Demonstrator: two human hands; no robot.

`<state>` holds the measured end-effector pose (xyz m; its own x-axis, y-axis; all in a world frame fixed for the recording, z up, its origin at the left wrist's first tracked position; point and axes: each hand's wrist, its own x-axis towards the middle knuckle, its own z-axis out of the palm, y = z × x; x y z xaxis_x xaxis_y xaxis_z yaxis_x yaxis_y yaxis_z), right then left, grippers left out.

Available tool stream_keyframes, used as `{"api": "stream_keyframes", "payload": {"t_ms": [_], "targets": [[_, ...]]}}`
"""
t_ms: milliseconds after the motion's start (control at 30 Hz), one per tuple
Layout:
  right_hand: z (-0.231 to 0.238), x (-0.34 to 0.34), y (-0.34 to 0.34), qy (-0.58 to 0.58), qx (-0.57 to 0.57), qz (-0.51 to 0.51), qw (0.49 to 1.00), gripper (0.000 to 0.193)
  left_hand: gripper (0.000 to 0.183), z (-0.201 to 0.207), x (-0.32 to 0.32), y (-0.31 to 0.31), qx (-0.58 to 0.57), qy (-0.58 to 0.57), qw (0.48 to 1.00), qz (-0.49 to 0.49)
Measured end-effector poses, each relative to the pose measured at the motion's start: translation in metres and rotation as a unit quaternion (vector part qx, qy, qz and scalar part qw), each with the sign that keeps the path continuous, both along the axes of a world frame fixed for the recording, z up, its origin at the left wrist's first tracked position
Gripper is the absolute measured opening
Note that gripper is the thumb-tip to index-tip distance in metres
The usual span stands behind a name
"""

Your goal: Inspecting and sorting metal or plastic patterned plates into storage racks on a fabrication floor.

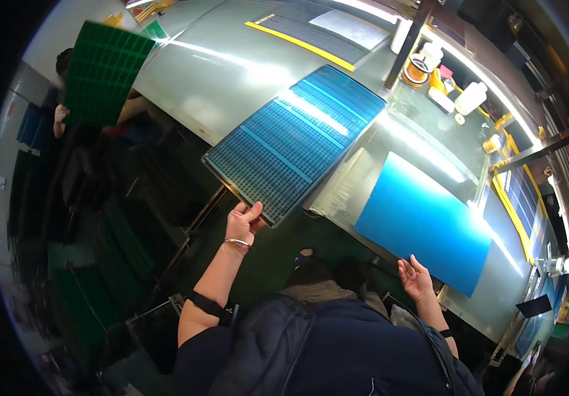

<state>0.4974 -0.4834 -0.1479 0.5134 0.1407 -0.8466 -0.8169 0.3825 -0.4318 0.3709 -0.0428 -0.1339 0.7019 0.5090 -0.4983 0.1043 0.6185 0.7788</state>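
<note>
My left hand (245, 222) grips the near corner of a blue circuit board panel (301, 135), thumb on top and fingers underneath. Rows of small grid marks cover this panel, with plain bands between them; it slants away from me, and its far part is over the tables. On the table to the right lies a plain blue sheet (426, 221). At that sheet's near edge is my right hand (416, 280), palm up with thumb and fingers apart. Its thumb tip meets the edge or is just beside it; I cannot tell which.
Another person (60, 117) at far left holds up a green panel (106, 72). A glass-topped table (221, 56) stretches behind, with a yellow-edged frame (301, 46) on it. Tape rolls (416, 69) and a white bottle (471, 98) stand beyond the right table. A dark post (406, 46) rises there.
</note>
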Motion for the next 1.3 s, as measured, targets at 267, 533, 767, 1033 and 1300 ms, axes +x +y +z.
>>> {"api": "stream_keyframes", "payload": {"t_ms": [267,533,767,1033,1300], "targets": [[0.016,-0.002,0.012,0.009,0.02,-0.019,1.0,0.029,0.02,-0.024,0.001,0.006,0.031,0.145,0.988,0.034],[0.032,-0.002,0.01,-0.041,0.049,-0.028,0.998,0.032,0.039,0.001,0.022,0.014,0.535,0.292,0.776,-0.16],[0.031,-0.025,0.002,-0.042,0.055,-0.047,0.997,0.033,0.02,0.016,0.086,-0.056,0.614,-0.017,0.707,-0.349],[0.02,-0.029,0.008,-0.068,0.055,-0.01,0.996,0.036,0.022,-0.009,0.133,-0.082,0.684,-0.159,0.583,-0.409],[0.017,-0.025,0.016,-0.28,0.002,-0.225,0.933,0.023,0.013,-0.002,0.14,-0.058,0.73,-0.155,0.502,-0.437]]}}
